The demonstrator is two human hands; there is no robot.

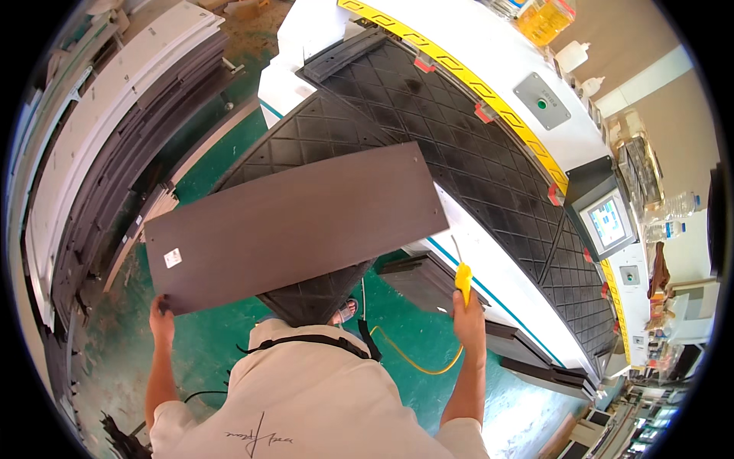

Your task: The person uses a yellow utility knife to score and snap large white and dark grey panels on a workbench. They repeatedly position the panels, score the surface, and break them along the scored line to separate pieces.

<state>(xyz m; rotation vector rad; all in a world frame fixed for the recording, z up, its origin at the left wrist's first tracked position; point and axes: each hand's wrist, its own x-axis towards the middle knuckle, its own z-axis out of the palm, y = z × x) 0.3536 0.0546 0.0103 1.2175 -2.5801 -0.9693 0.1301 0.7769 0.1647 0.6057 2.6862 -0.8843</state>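
A long dark brown board lies tilted across a black ribbed table wing. It has small holes near its ends and a white label at its left end. My left hand grips the near left corner of the board, fingers closed on its edge. In my right hand is a yellow air blow gun, its thin nozzle pointing up near the board's right end. A yellow hose curves from the gun down toward my waist.
A white machine with a black grid bed, yellow strip and touch screen stands right. Dark panels lean under it. Long boards are stacked left. Bottles stand at the far right above a green floor.
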